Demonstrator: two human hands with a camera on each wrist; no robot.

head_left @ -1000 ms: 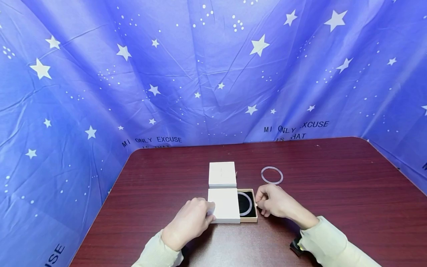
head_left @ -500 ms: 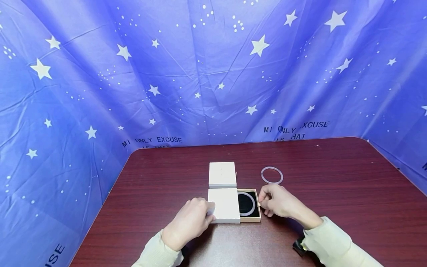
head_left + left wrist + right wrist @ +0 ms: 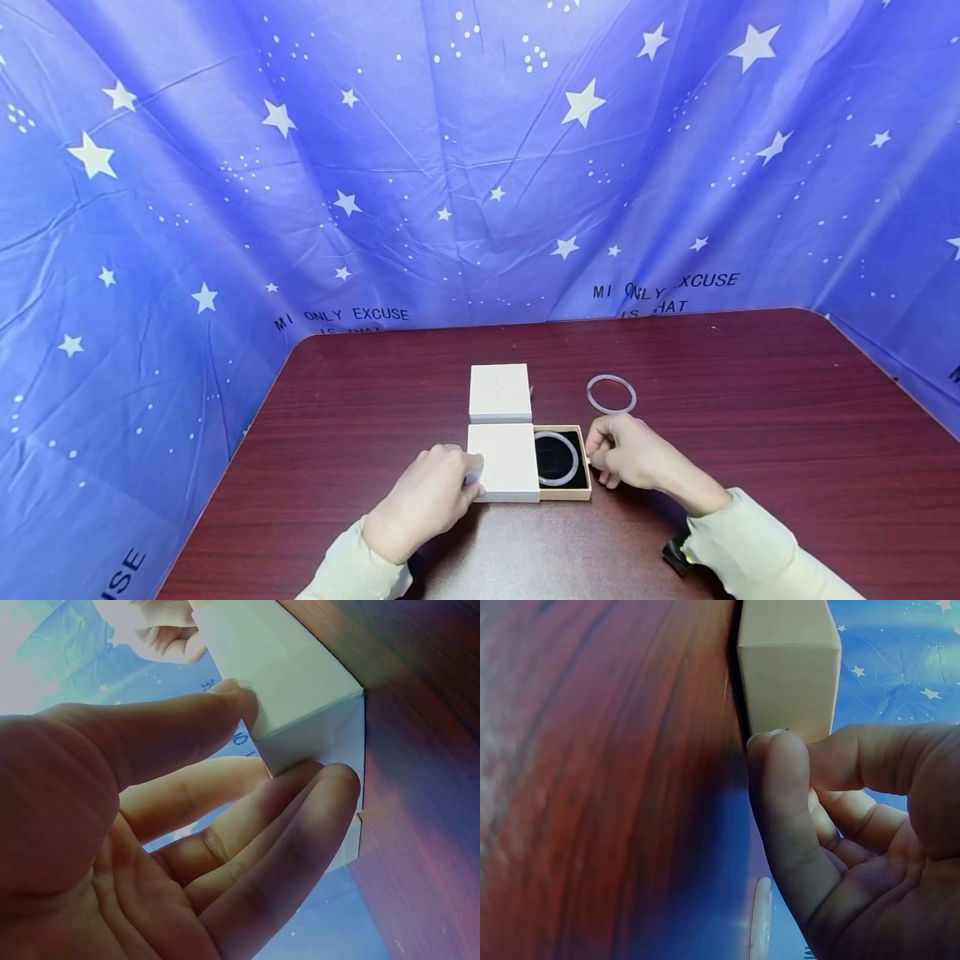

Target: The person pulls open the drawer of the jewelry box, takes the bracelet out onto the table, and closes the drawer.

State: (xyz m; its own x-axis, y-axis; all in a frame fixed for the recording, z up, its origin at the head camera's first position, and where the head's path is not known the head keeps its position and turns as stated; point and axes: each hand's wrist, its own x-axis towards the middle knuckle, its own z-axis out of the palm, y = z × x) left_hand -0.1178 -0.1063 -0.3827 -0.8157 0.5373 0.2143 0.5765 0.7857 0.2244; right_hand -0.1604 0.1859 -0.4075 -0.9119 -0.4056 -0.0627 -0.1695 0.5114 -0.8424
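Observation:
A white sliding jewelry box lies on the table, its drawer partly out to the right. Black lining fills the drawer, and a pale lilac bangle lies on it; the bangle's left side is hidden under the sleeve. My left hand holds the sleeve's left end, the thumb on one edge and fingers against the end face. At the drawer's front, my right hand pinches a small pull tab, mostly hidden by the fingertips.
Directly behind the opened box sits a second white box. Another lilac bangle lies on the dark red wooden table, just beyond my right hand. A blue star-printed cloth hangs around the table's back and sides.
My right hand has moved a little to the right, drawing the drawer further out, so more of the bangle inside shows. The left hand and the sleeve have stayed in place.

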